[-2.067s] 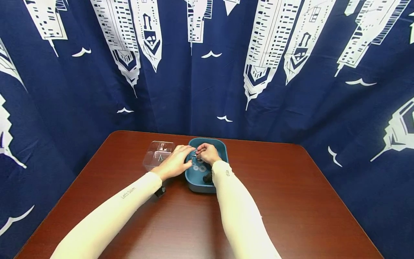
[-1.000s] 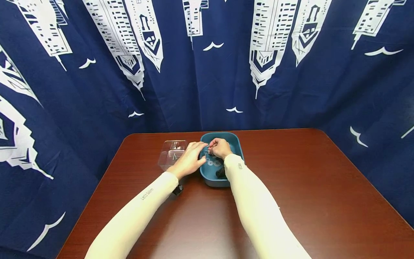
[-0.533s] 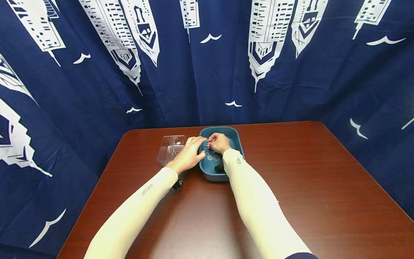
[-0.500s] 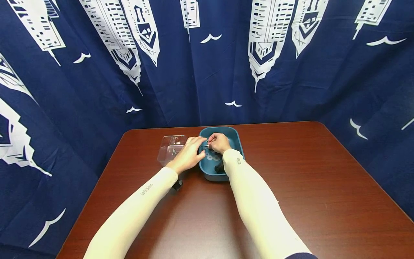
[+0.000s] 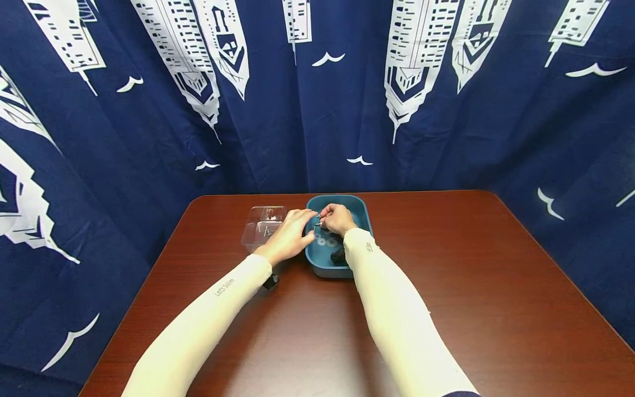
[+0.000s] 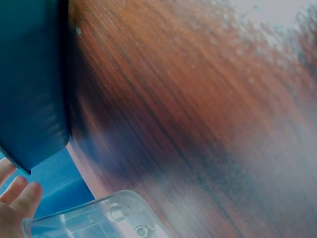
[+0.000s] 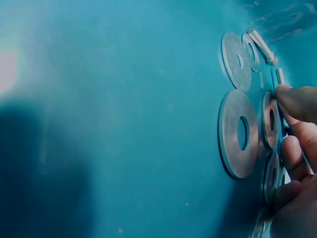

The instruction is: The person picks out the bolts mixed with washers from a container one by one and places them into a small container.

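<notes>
My right hand (image 5: 337, 219) reaches into a blue bin (image 5: 324, 272), its fingertips low over the metal parts. In the right wrist view, the curled fingers (image 7: 292, 151) pinch a bolt (image 7: 280, 76), whose threaded end shows just past a fingertip. Flat metal washers (image 7: 229, 133) lie beside these fingers, with another bolt (image 7: 262, 46) farther off. My left hand (image 5: 289, 236) is spread over the bin's left rim, fingers nearly straight and pointing at the right hand. Only its fingertips (image 6: 29, 198) show in the left wrist view, holding nothing visible there.
A clear plastic divided container (image 5: 254, 237) with small metal pieces stands left of the bin, partly behind the left hand. A black object (image 5: 338, 255) lies in the bin's near end. The brown table (image 5: 471, 275) ends at a patterned blue curtain (image 5: 317, 132).
The head view has shifted, moving the bin and hands across the picture. Relative to the bin, both hands stay nearly where they were, with only small finger movement in the right hand.
</notes>
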The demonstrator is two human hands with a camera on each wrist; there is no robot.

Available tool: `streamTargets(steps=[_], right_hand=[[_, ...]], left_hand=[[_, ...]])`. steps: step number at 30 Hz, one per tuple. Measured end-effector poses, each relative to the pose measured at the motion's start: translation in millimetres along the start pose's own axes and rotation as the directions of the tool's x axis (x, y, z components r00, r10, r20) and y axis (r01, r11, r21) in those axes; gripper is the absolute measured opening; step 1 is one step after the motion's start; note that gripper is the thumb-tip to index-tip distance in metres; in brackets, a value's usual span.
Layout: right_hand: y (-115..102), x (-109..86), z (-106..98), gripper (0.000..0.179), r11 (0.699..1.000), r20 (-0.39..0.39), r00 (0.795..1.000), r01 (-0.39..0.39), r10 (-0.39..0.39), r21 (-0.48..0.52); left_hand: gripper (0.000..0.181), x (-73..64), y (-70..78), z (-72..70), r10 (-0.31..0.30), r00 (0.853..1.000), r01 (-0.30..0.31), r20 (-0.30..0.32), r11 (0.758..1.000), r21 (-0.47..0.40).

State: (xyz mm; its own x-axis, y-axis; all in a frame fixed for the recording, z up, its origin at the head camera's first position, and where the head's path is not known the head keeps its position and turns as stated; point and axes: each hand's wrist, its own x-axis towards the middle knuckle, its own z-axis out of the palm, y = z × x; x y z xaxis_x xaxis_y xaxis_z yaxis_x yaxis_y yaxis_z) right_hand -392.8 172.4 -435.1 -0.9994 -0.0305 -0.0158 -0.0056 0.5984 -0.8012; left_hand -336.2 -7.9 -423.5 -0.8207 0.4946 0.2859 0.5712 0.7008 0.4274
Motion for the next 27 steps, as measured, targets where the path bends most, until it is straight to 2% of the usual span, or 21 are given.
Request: streamTargets(steps=[14, 20, 27], right_hand=[[-1, 0.8, -1, 0.016, 0.992, 0.034, 0.999, 0.000, -0.005, 0.126], [-2, -2.8, -1, 0.018, 0.993, 0.032, 0.999, 0.011, -0.015, 0.121], [-5, -6.7, -10, 0.016, 0.996, -0.018, 0.999, 0.045, -0.044, 0.071]], left_hand=[[0.055, -1.3, -1.0, -1.2, 0.026, 1.000, -0.026, -0.011, 1.000, 0.002], [0.055, -4.9, -0.1, -2.9, 0.011, 1.000, -0.011, -0.006, 1.000, -0.003], [0.055, -4.1, 0.9, -4.0, 0.026, 0.999, -0.026, -0.018, 1.000, -0.008]])
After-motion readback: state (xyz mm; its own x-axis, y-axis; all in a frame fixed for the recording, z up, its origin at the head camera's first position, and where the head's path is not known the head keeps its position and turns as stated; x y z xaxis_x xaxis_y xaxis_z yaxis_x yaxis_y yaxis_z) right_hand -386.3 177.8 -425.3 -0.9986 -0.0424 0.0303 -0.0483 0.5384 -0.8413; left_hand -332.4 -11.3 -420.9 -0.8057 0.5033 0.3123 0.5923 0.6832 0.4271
